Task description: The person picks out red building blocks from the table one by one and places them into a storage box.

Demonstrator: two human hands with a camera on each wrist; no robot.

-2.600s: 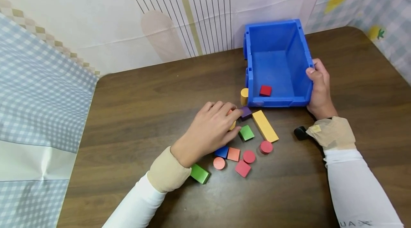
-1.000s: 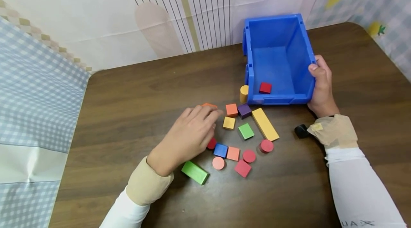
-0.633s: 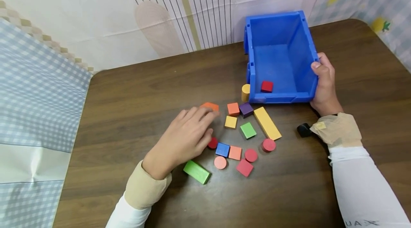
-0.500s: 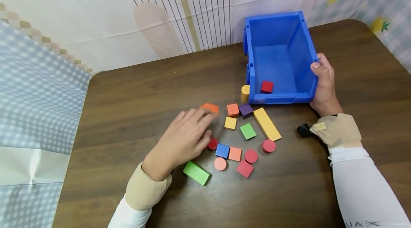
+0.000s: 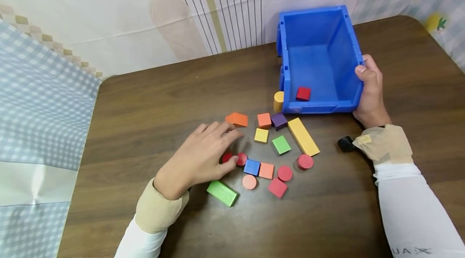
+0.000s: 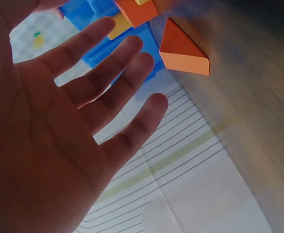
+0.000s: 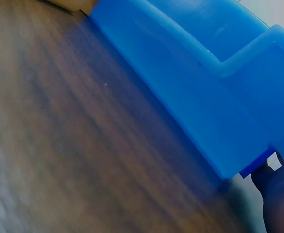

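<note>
In the head view my left hand (image 5: pixel 197 157) hovers over the left of the loose blocks, fingers apart and holding nothing. Beyond its fingertips lies an orange triangular block (image 5: pixel 237 119), also visible in the left wrist view. Close by the thumb are two red round blocks (image 5: pixel 241 159), one partly covered by the hand. A green rectangular block (image 5: pixel 223 193) lies near the wrist. My right hand (image 5: pixel 372 90) grips the right side wall of a blue bin (image 5: pixel 319 108), thumb over the rim. Inside that bin sits a red block (image 5: pixel 303 93).
Several blocks are spread before the bin: a purple cube (image 5: pixel 279 121), a yellow bar (image 5: pixel 303 137), a green cube (image 5: pixel 281 145), a blue cube (image 5: pixel 252 167), and others. A yellow cylinder (image 5: pixel 278 101) stands against the bin's left side. A patterned cloth (image 5: pixel 127 19) hangs behind the table.
My left hand has moved left, away from the orange and yellow cubes, uncovering them and the orange triangular block; its fingers have since spread. The right hand keeps hold of the bin.
</note>
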